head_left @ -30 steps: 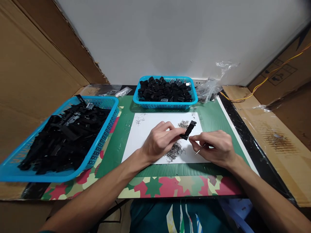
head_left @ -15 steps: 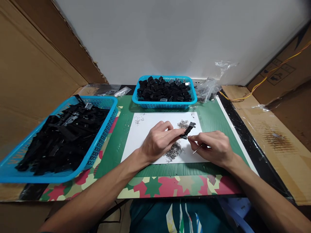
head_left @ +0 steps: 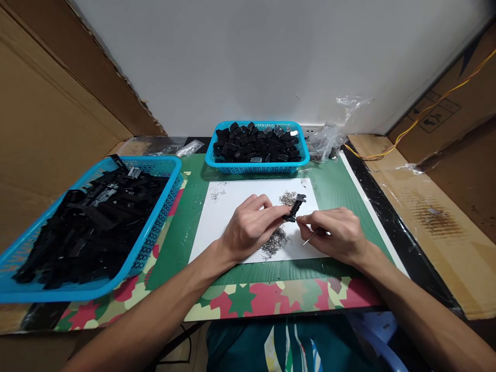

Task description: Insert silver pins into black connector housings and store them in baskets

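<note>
While left hand (head_left: 250, 227) grips part (head_left: 297, 203), right (head_left: 338, 233) holds rod (head_left: 309, 239).

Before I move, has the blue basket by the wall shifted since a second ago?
No: against the green mat, the back basket keeps its place; both slide slightly left in the picture together, so the camera moved.

Moderate light, soft shadows, edges visibly stretched

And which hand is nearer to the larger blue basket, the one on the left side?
The left. The left hand is over the white sheet, to the right of the larger blue basket; the right hand is farther right, beyond the held black part.
</note>
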The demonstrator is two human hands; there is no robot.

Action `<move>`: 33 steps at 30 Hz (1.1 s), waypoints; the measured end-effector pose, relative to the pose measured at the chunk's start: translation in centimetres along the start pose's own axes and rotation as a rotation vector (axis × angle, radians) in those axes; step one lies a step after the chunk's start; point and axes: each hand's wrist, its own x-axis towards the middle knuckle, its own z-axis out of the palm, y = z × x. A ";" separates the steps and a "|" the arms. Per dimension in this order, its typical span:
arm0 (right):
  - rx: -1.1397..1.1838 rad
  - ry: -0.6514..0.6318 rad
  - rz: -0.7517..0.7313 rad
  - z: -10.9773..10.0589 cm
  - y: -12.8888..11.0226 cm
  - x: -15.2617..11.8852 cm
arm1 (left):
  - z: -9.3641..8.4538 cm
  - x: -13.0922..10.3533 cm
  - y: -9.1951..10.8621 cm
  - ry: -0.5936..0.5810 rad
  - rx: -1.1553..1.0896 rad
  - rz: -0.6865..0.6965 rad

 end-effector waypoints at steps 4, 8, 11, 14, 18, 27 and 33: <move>-0.005 0.000 -0.003 0.1 0.1 0.0 | 0.0 -0.2 0.0 -0.015 -0.010 -0.010; -0.014 0.007 -0.003 0.1 0.2 -0.1 | 0.1 -0.3 -0.1 -0.017 -0.018 -0.014; -0.005 0.001 -0.003 0.1 0.2 -0.1 | 0.2 -0.3 -0.1 -0.014 -0.043 -0.023; 0.004 0.000 -0.005 0.1 0.2 -0.1 | 0.2 -0.3 -0.1 -0.016 -0.053 -0.024; 0.009 -0.008 -0.006 0.0 0.2 -0.1 | 0.1 -0.2 -0.1 -0.015 -0.063 -0.019; -0.011 -0.053 -0.025 0.2 0.6 -0.4 | 0.1 -0.3 -0.4 -0.061 -0.063 -0.012; 0.004 -0.100 -0.037 0.0 0.8 -0.7 | 0.0 -0.2 -0.6 -0.069 -0.057 0.006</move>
